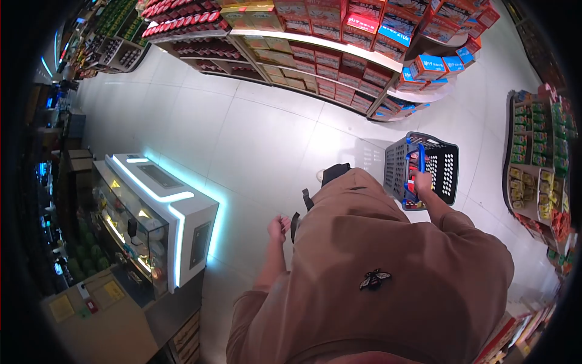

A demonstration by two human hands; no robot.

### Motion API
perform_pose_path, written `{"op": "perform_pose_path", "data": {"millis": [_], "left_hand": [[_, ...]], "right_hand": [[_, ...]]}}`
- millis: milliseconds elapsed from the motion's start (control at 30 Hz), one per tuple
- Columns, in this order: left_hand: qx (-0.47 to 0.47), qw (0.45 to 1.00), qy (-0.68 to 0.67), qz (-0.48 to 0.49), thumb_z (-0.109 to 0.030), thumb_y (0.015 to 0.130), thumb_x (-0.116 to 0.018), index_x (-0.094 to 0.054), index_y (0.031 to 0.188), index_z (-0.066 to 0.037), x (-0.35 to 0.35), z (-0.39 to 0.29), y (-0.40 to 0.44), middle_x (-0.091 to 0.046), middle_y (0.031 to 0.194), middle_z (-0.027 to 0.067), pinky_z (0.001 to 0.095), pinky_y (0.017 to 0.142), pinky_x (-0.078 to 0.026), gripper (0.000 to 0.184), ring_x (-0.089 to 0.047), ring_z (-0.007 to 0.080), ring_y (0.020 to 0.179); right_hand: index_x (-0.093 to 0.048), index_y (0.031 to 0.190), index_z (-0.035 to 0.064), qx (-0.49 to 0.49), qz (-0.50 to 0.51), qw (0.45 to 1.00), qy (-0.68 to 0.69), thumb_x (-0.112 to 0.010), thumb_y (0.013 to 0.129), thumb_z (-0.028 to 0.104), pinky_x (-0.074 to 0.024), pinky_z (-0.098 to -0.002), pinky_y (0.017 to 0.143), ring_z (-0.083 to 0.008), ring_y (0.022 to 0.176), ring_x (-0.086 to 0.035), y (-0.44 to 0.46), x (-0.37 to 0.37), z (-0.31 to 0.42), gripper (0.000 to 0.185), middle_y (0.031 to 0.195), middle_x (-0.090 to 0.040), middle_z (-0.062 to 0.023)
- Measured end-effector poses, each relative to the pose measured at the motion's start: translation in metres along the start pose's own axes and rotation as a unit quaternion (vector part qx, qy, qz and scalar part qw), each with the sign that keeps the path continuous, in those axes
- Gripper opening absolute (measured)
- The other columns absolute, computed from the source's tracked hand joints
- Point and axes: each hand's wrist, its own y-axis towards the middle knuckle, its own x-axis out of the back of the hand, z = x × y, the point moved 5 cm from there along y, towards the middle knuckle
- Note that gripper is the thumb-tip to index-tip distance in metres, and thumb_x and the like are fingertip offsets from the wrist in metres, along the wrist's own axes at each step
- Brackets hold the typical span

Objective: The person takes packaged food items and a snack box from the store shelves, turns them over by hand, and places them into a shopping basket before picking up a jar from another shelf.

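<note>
Currently | right hand [421,182]: around basket handle [422,156] | left hand [279,227]: hanging, half-curled

A glowing case [173,200] sits left of the left fingers [285,223]. Red boxes [306,21] stand ahead of them. Green packs [538,127], maybe snacks, are far right of them.

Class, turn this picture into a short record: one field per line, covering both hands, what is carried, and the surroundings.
Right hand: gripping the blue handle at the wearer's side; right hand
Left hand: low beside the body, nothing visible in it; left hand
Carried: grey basket with perforated walls
Contents: something red, details unclear
Clothing: brown top with a bee-shaped badge
Ahead: shelves of boxes, many red
Picture left: lit display case
Picture right: shelf of packets, some green
</note>
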Motion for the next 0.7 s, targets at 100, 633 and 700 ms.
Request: {"op": "perform_pose_path", "data": {"millis": [100, 633, 700], "left_hand": [[-0.058, 0.998, 0.015, 0.021, -0.025, 0.096, -0.055, -0.057, 0.111, 0.0, -0.02, -0.078, 0.016, -0.068, 0.105, 0.0145, 0.0369, 0.079, -0.057, 0.029, -0.068, 0.0245, 0.09], [-0.011, 0.995, 0.084, 0.048, -0.023, 0.096, -0.054, -0.055, 0.118, 0.0, 0.048, -0.191, 0.1, -0.067, 0.106, 0.0141, 0.0382, 0.078, -0.056, 0.032, -0.066, 0.0258, 0.089], [-0.006, 0.995, 0.093, 0.047, -0.023, 0.096, -0.054, -0.056, 0.117, -0.001, 0.064, -0.208, 0.11, -0.067, 0.104, 0.0132, 0.0378, 0.077, -0.056, 0.03, -0.066, 0.0252, 0.088]], "right_hand": [[-0.06, 0.067, -0.0031, 0.066, -0.009, 0.998, -0.02, -0.066, 0.076, 0.014, -0.0387, -0.0396, 0.039, -0.0228, 0.038, -0.048, 0.002, -0.017, -0.001, 0.02, 0.051, -0.05, -0.0093], [-0.063, 0.07, -0.0022, 0.037, -0.08, 0.996, -0.005, -0.067, 0.071, 0.01, -0.0463, -0.038, 0.059, -0.0208, 0.059, -0.057, -0.058, -0.127, 0.022, 0.014, 0.066, -0.061, -0.0106], [-0.064, 0.071, -0.0033, 0.032, -0.08, 0.996, 0.006, -0.068, 0.071, 0.01, -0.0461, -0.038, 0.058, -0.0209, 0.058, -0.058, -0.065, -0.145, 0.029, 0.014, 0.066, -0.062, -0.011]]}}
